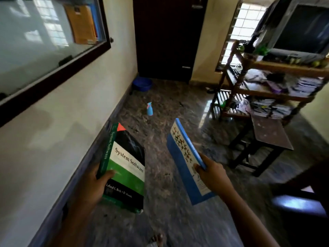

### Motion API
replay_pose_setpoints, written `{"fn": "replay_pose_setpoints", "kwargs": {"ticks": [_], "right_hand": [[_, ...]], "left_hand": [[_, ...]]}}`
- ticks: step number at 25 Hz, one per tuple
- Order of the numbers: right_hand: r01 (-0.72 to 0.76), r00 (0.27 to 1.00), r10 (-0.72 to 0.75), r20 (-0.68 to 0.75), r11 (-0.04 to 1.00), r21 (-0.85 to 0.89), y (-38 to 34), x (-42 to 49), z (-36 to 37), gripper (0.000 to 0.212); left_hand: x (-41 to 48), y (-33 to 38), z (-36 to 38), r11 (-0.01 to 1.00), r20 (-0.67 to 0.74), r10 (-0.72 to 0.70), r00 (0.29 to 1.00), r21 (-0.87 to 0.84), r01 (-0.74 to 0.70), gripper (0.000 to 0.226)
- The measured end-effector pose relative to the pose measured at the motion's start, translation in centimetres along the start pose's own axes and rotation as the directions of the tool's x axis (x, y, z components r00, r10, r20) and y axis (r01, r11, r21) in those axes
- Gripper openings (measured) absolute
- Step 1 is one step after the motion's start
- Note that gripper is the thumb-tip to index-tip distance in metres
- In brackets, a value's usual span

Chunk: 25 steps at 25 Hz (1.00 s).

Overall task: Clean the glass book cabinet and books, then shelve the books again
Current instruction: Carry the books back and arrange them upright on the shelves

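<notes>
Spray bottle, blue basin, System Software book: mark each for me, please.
Spray bottle (149, 110), head view, blue body.
Blue basin (142, 88), head view, front wall.
System Software book (128, 159), head view, white title band.

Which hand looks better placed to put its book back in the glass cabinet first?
Probably the left hand. It grips the green book on the wall side, below the glass cabinet. The right hand holds the blue book farther out over the floor.

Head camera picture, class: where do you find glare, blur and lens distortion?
Head view: window reflections glare across the cabinet glass; the floor smears with blur near the bottom edge; the wide lens tilts the shelf rack; the green book has a sharp title.
</notes>
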State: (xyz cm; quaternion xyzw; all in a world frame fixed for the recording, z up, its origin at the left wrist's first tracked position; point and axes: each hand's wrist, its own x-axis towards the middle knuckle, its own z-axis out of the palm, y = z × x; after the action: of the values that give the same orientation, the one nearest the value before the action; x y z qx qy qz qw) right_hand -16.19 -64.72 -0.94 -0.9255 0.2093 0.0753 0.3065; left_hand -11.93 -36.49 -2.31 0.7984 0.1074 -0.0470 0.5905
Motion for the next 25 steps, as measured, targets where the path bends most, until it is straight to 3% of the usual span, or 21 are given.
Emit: {"fn": "replay_pose_setpoints", "kwargs": {"ticks": [7,10,14,18,22,25], "right_hand": [[0.022,1.0,-0.022,-0.018,1.0,0.004,-3.8,19.4,-2.4,0.048],[0.136,0.991,-0.136,0.004,0.991,0.004,-7.0,28.8,-3.7,0.046],[0.333,0.942,-0.333,0.038,0.943,0.016,-14.9,42.5,-7.0,0.046],[0.551,0.835,-0.551,0.005,0.834,0.027,-24.1,53.2,-9.8,0.047],[0.728,0.681,-0.733,0.0,0.677,0.109,-34.2,62.3,-12.0,0.051],[0.822,0.56,-0.821,-0.108,0.534,0.2,-41.2,67.7,-13.4,0.052]], "left_hand": [[15.5,5.4,4.5,0.995,-0.114,0.056,0.992,0.083,-0.047,0.05],[22.8,8.4,5.9,0.993,-0.187,0.09,0.978,0.092,-0.074,0.043],[32.9,14.0,8.1,0.99,-0.388,0.131,0.912,0.001,-0.142,0.037],[40.4,19.1,8.5,0.969,-0.553,0.112,0.826,-0.123,-0.214,0.035],[48.0,23.6,7.4,0.939,-0.661,0.164,0.733,-0.123,-0.321,0.039],[53.2,27.7,5.9,0.903,-0.72,0.243,0.65,-0.077,-0.423,0.037]]}}
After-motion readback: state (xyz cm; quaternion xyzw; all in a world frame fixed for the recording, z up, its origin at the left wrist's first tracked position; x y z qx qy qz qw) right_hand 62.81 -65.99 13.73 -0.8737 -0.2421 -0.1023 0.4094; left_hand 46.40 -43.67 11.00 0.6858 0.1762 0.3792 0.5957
